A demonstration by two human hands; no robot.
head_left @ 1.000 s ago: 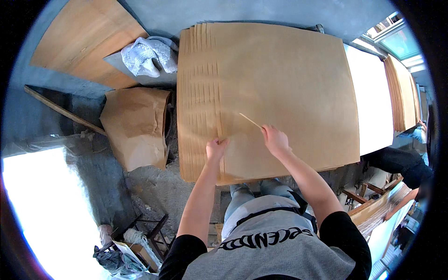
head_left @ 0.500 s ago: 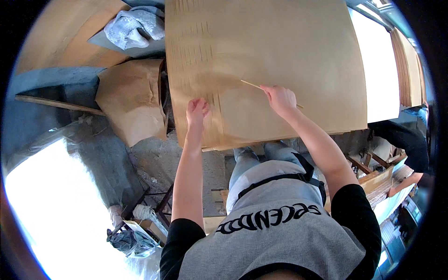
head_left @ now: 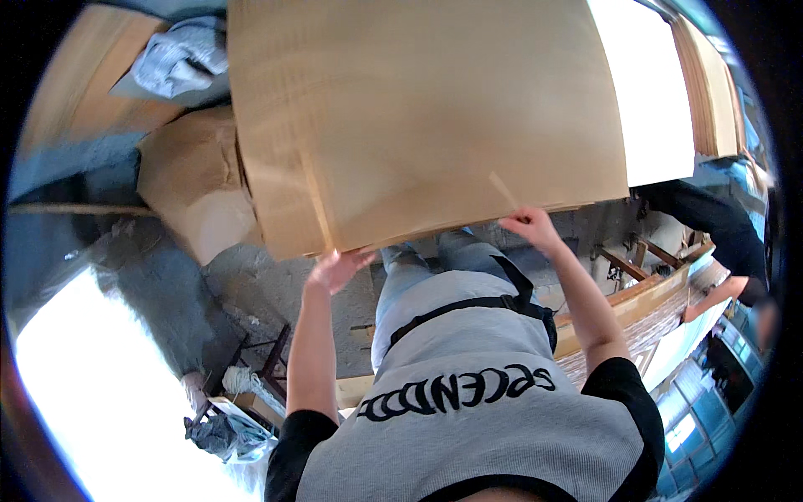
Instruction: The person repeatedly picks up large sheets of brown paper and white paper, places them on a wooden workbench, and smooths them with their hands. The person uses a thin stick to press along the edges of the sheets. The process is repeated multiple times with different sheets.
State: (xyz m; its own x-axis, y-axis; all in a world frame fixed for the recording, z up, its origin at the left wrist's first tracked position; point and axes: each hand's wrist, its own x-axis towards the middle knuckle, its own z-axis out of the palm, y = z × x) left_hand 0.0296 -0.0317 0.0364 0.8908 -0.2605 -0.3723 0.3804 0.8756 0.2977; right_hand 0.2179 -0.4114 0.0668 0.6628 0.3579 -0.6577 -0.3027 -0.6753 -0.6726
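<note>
A wide brown cardboard sheet [head_left: 452, 100] lies in front of me, with creases along its left part. My left hand [head_left: 335, 269] is at its near edge, toward the left corner, fingers stretched out along the edge. A pale, blurred streak runs down the sheet to that hand's thumb. Between the thumb and fingers of my right hand [head_left: 533, 228] is a thin pale stick [head_left: 503, 191], smeared by motion. It tilts up over the sheet's near edge, to the right of the middle.
Crumpled brown paper [head_left: 188, 180] hangs left of the sheet, below a grey-white cloth [head_left: 180, 58]. A white panel [head_left: 648, 92] and stacked boards [head_left: 709, 92] stand at the right. Another person's arm [head_left: 715, 297] reaches over wooden pieces at the lower right.
Both hands have drawn back toward me, from above the sheet to its near edge. The stick in my right hand now points more steeply away. The whole view has shifted.
</note>
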